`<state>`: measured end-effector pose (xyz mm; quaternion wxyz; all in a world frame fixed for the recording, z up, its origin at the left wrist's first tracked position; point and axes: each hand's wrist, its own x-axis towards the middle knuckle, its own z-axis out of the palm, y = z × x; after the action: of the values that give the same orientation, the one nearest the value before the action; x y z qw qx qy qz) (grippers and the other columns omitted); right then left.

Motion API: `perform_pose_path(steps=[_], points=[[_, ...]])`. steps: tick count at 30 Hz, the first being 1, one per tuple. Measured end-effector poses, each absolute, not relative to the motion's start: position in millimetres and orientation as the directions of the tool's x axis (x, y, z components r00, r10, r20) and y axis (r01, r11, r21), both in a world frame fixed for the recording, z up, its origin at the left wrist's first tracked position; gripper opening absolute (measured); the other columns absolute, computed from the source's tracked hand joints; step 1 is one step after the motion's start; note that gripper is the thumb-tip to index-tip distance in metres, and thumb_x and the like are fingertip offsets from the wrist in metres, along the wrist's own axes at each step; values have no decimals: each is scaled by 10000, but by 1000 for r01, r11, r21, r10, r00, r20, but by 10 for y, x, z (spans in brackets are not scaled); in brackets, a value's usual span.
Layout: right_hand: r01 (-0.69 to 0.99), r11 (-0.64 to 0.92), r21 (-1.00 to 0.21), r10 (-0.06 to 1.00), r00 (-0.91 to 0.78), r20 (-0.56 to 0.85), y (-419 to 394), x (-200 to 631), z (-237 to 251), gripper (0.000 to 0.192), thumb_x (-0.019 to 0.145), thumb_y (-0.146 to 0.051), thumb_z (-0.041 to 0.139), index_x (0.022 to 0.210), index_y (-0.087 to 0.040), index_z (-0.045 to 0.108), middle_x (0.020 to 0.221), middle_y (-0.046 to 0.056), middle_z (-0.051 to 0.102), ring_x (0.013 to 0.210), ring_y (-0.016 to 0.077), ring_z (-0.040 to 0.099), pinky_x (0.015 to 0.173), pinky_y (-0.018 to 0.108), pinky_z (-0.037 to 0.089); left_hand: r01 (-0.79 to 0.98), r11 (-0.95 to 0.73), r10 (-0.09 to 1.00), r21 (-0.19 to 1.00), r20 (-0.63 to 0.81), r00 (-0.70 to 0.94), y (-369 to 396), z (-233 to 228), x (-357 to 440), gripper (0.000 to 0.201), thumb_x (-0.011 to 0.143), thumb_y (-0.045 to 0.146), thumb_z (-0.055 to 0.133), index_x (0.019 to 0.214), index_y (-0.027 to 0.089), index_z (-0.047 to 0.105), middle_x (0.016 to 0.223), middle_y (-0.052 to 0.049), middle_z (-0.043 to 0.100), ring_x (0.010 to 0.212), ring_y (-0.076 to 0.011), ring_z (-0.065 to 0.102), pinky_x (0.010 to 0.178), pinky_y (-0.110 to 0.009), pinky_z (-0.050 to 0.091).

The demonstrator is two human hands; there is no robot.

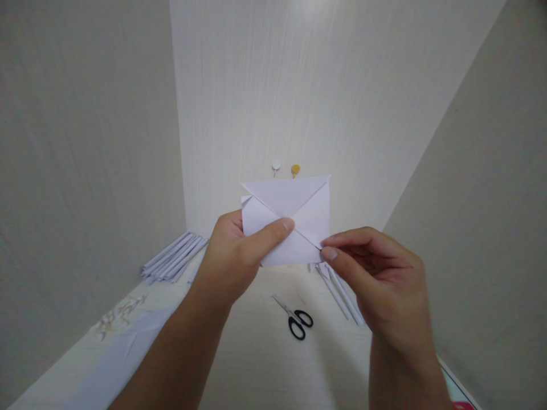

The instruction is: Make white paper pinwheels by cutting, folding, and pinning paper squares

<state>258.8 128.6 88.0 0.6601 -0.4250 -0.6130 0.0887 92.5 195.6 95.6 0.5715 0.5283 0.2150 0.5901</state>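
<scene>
A white paper envelope (310, 219) with folded triangular flaps is held up above the table, its flap side towards me. My left hand (239, 247) grips it from the left, the thumb pressed on the middle where the flaps meet; the other fingers are hidden behind it. At the lower right corner, the thumb and forefinger of my right hand (376, 270) pinch the edge of the paper. Below the envelope, a pair of scissors (297, 322) with black handles lies on the table, blades pointing away to the left.
Several rolled paper tubes (173, 259) are piled at the left, and more paper tubes (339, 293) lie at the right. Small scattered pieces (119, 316) and flat white paper (123, 353) lie on the left. White and yellow hooks (295, 169) are on the back wall (273, 85).
</scene>
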Motion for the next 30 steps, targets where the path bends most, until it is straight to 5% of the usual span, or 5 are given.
perform_pose_path(steps=[10, 17, 25, 30], points=[[253, 631, -734, 700, 223, 678, 1278, 2577, 878, 281, 831, -158, 823, 1052, -294, 714, 773, -41, 755, 626, 99, 674, 550, 169, 534, -444, -250, 902, 860, 374, 217, 1928, 974, 921, 311, 656, 344, 895, 866, 140, 791, 826, -88, 799, 764, -279, 752, 642, -320, 583], [179, 554, -813, 798, 163, 580, 1269, 2619, 872, 273, 874, -245, 797, 1086, -298, 633, 795, -26, 783, 674, 169, 748, 584, 254, 592, -423, -262, 911, 867, 366, 187, 1948, 957, 917, 292, 674, 369, 882, 840, 152, 779, 819, -80, 791, 668, -237, 714, 602, -320, 562], [281, 631, -723, 665, 283, 691, 1341, 2734, 897, 232, 801, -201, 806, 970, -273, 665, 876, 0, 724, 727, 151, 680, 576, 236, 547, -172, -253, 780, 952, 306, 546, 1967, 905, 836, 145, 744, 297, 818, 770, 158, 784, 729, -41, 740, 613, -172, 646, 549, -249, 474], [277, 645, -712, 651, 288, 702, 1340, 2716, 887, 202, 778, -146, 805, 889, -250, 672, 766, -32, 657, 637, 113, 596, 523, 202, 478, -280, -304, 816, 911, 400, 416, 2044, 889, 854, 261, 698, 279, 878, 899, 162, 760, 755, -22, 742, 640, -150, 657, 574, -221, 493]])
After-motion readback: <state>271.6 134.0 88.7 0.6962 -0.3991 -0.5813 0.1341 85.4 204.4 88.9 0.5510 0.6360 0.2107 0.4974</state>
